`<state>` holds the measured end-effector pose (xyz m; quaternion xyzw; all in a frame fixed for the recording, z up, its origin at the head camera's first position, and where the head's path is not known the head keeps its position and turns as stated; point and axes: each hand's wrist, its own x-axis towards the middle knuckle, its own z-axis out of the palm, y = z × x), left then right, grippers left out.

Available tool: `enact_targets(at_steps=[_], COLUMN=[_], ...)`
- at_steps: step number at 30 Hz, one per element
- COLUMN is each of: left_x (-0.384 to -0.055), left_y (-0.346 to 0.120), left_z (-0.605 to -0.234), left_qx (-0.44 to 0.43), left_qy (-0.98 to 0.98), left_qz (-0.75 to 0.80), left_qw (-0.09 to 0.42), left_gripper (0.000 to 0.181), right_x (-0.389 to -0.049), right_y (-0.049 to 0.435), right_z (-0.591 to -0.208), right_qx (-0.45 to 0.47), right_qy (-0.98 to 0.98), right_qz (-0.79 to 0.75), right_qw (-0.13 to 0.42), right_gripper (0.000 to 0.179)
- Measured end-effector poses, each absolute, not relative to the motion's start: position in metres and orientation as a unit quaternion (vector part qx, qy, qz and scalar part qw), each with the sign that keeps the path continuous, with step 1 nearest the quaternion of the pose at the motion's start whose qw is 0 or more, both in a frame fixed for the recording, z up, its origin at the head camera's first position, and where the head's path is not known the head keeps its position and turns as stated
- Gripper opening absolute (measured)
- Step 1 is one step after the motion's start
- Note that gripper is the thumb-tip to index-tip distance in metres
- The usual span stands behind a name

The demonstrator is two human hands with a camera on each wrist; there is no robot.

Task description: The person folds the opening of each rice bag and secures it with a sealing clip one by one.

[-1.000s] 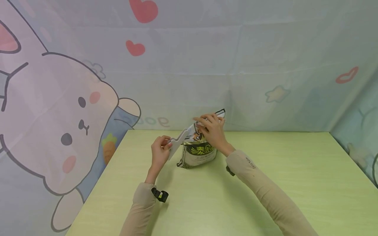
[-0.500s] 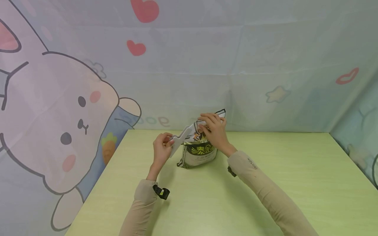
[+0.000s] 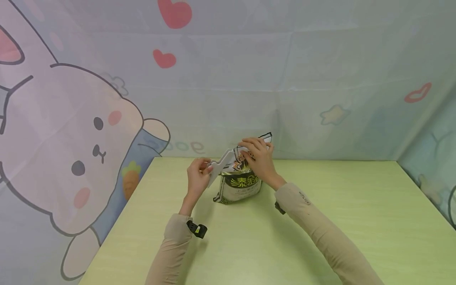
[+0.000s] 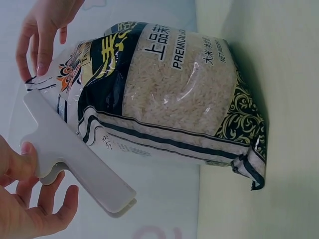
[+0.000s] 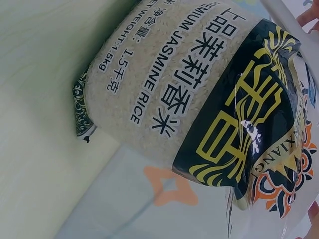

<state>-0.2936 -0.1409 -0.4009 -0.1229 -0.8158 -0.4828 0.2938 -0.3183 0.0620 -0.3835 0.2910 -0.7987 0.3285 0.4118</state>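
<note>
A clear-fronted bag of rice (image 3: 244,188) with a dark green and gold label stands upright on the table. My right hand (image 3: 261,160) pinches the bag's white top edge, the thumb on the front. My left hand (image 3: 197,178) grips the handle end of a white bag clip (image 4: 75,149), thumb on one side and fingers curled on the other. In the left wrist view the clip lies slantwise right beside the upper side edge of the bag, its long arms close together. The right wrist view shows the clip (image 5: 286,22) at the top corner.
The pale green table (image 3: 338,217) extends to both sides and in front of the bag. Close behind it hangs a cloth backdrop (image 3: 228,91) with hearts and a rabbit. Each wrist wears a black strap, the left one (image 3: 197,228) plainly visible.
My left hand has moved slightly up and right, bringing the clip nearer the bag's top. The right hand shifted a little right early on, then held still; the bag stays in place.
</note>
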Motion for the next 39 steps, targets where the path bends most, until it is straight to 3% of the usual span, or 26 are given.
enact_targets(at_steps=[39], left_x=[-0.301], left_y=[-0.126], left_z=[-0.377], left_qx=[-0.127], left_qy=[-0.817], left_qz=[-0.485], left_qw=[0.285], left_gripper=[0.010], right_x=[-0.316], right_y=[0.060], right_z=[-0.386], right_qx=[0.264], right_qy=[-0.810], right_qz=[0.323], right_qw=[0.412], right_gripper=[0.033])
